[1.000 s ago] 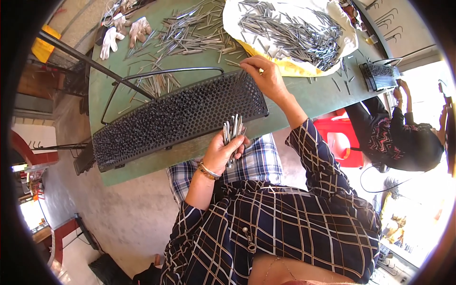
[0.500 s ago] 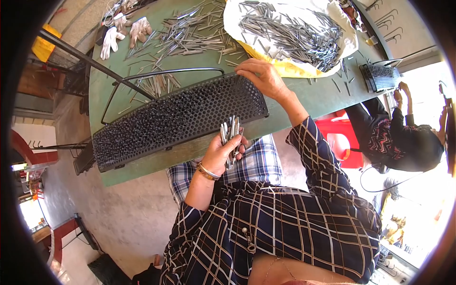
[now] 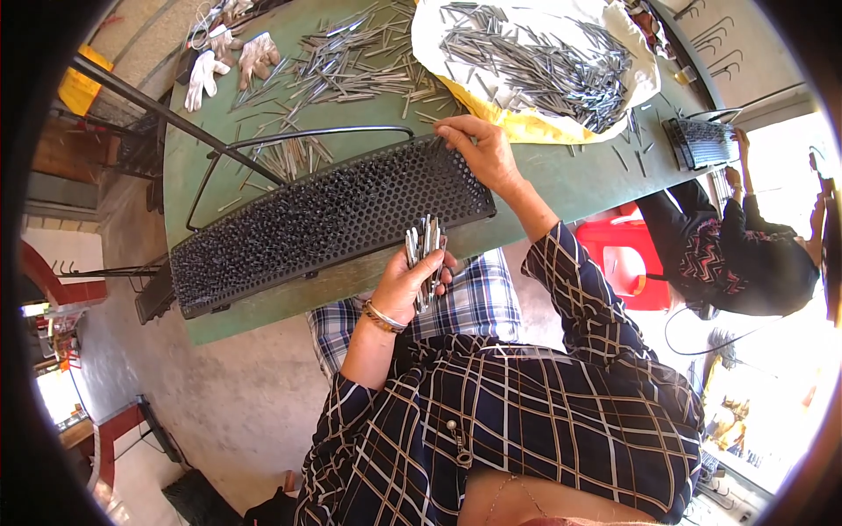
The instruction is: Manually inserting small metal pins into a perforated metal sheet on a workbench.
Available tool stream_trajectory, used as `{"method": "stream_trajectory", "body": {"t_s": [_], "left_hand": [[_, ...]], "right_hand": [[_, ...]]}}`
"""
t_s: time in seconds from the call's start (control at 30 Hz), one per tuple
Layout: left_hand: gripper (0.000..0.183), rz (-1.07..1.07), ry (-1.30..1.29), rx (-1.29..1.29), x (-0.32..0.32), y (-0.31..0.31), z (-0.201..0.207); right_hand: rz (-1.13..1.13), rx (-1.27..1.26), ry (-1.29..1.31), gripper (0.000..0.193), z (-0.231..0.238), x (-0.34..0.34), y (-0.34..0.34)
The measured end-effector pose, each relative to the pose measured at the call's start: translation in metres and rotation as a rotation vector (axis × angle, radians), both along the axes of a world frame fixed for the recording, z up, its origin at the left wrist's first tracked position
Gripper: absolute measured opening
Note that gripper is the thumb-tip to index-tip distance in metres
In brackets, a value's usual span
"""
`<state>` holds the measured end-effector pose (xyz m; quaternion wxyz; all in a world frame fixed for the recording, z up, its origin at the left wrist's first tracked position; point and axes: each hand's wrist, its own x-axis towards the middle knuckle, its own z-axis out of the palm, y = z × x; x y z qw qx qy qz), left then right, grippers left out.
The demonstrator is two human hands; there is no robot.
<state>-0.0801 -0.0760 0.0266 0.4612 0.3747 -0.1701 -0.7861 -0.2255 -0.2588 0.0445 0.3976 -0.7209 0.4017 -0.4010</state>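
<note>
My left hand (image 3: pixel 410 282) is closed round a bundle of thin metal rods (image 3: pixel 424 241), held upright in front of the near edge of a long black perforated rack (image 3: pixel 377 206). Rods fill the rack's holes densely on its left part, while many holes toward the right show bare. At the rack's far right corner, my right hand (image 3: pixel 484 153) is closed in a pinch, thumb and forefinger close to the holes. Whatever lies between those fingertips is too small to make out.
Loose rods (image 3: pixel 360 70) lie scattered on the green table (image 3: pixel 526 188). A white and yellow sack (image 3: pixel 544 130) holds a heap more. Work gloves (image 3: pixel 206 77) lie far left. A black bar (image 3: pixel 167 112) slants over the rack. A person (image 3: pixel 745 254) works at right beside a red stool (image 3: pixel 618 254).
My right hand has shifted slightly left and nearer along the rack's right end, its forearm moving with it. The left hand with its bundle has barely moved.
</note>
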Motion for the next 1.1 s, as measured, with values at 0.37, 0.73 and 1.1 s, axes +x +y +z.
{"method": "stream_trajectory", "body": {"t_s": [0.37,0.73,1.1], "left_hand": [[0.029,-0.022,-0.027,-0.007,0.001,0.001,0.003],[0.025,0.046,-0.004,0.037,-0.003,0.004,0.007],[0.025,0.108,-0.151,-0.134,-0.005,-0.006,0.02]], "right_hand": [[0.077,-0.367,0.206,0.015,0.002,-0.008,-0.007],[0.082,-0.614,0.389,0.019,0.006,-0.001,0.007],[0.288,0.609,0.009,0.024,0.019,-0.003,0.064]]}}
